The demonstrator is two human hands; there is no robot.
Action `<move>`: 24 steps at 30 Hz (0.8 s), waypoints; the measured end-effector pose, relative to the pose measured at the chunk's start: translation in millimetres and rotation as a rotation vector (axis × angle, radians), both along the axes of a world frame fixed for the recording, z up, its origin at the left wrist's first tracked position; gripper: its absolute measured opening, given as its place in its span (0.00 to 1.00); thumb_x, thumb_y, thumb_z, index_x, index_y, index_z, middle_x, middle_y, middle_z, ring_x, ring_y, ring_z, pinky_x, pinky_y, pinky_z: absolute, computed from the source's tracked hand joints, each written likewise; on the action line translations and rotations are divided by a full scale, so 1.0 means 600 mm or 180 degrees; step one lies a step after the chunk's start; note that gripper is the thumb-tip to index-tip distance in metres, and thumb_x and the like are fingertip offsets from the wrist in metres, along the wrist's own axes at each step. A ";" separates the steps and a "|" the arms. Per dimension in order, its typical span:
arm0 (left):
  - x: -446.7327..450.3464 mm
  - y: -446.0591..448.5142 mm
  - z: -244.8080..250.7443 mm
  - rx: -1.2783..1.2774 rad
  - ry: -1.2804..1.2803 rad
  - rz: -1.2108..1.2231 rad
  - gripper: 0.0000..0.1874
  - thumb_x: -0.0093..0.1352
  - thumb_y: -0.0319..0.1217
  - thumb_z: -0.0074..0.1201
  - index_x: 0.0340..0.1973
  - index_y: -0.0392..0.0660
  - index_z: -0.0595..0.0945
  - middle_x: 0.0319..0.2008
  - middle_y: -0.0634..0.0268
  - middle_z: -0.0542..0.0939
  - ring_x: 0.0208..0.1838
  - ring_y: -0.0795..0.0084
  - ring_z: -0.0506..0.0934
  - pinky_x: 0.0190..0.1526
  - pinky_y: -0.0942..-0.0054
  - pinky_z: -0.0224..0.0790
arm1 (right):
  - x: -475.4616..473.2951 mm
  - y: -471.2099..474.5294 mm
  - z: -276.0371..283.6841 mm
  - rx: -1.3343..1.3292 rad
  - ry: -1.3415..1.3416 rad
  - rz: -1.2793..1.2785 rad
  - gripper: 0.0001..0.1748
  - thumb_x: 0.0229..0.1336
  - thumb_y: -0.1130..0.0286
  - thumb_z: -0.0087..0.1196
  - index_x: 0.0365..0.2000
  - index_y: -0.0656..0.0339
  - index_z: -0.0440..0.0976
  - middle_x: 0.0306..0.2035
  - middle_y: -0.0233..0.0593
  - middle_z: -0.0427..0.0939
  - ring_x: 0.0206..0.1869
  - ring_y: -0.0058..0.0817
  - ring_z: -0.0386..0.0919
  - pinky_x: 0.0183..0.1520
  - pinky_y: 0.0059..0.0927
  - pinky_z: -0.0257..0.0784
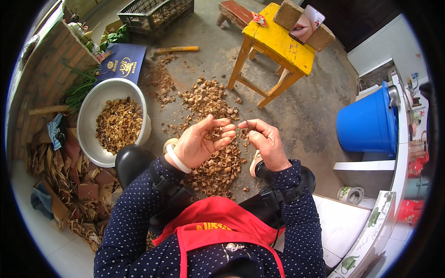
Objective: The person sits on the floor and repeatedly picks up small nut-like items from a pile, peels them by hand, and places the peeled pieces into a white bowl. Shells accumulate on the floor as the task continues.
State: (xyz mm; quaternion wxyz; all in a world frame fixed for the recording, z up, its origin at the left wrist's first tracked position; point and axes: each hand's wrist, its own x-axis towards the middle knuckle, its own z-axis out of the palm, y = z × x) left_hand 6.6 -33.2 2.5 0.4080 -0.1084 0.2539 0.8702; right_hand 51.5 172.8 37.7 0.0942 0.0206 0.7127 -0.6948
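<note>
My left hand (198,144) is palm up over a heap of cracked walnut shells, its fingers slightly curled around walnut pieces (214,132). Close beside its fingertips, my right hand (266,142) grips a thin metal pick (245,119) between thumb and fingers, the tip pointing up and left. The walnut shells (217,170) lie on the floor below and in front of both hands. To the left stands a metal basin (83,121) with many walnut kernels (118,123) in it.
A yellow wooden stool (278,41) ahead holds a phone (307,24) leaning on bricks. A hammer (177,49) lies on the floor near a black plastic crate (153,19). The blue bucket (365,120) stands at the right, firewood and husks (87,191) at the left.
</note>
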 end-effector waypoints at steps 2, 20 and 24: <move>-0.002 -0.004 0.005 0.0333 -0.0217 0.0047 0.30 0.78 0.47 0.34 0.55 0.29 0.71 0.59 0.44 0.72 0.61 0.51 0.73 0.61 0.62 0.71 | 0.000 0.001 0.001 -0.0083 -0.0038 0.0001 0.14 0.63 0.72 0.45 0.44 0.66 0.77 0.27 0.19 0.70 0.28 0.06 0.62 0.32 0.13 0.59; -0.094 -0.278 -0.042 -0.5251 0.2611 0.2857 0.17 0.68 0.27 0.55 0.50 0.31 0.76 0.46 0.60 0.79 0.49 0.66 0.76 0.55 0.69 0.65 | 0.005 0.032 0.021 -0.0223 0.0209 -0.0726 0.11 0.68 0.68 0.48 0.39 0.64 0.79 0.22 0.17 0.64 0.25 0.07 0.58 0.28 0.14 0.54; -0.119 -0.229 -0.016 -0.4213 0.1915 0.2943 0.25 0.67 0.31 0.58 0.57 0.32 0.74 0.50 0.57 0.79 0.52 0.69 0.76 0.56 0.72 0.64 | 0.012 0.043 0.038 -0.0336 0.0206 -0.0883 0.13 0.69 0.65 0.47 0.42 0.64 0.77 0.21 0.18 0.61 0.21 0.05 0.50 0.22 0.13 0.45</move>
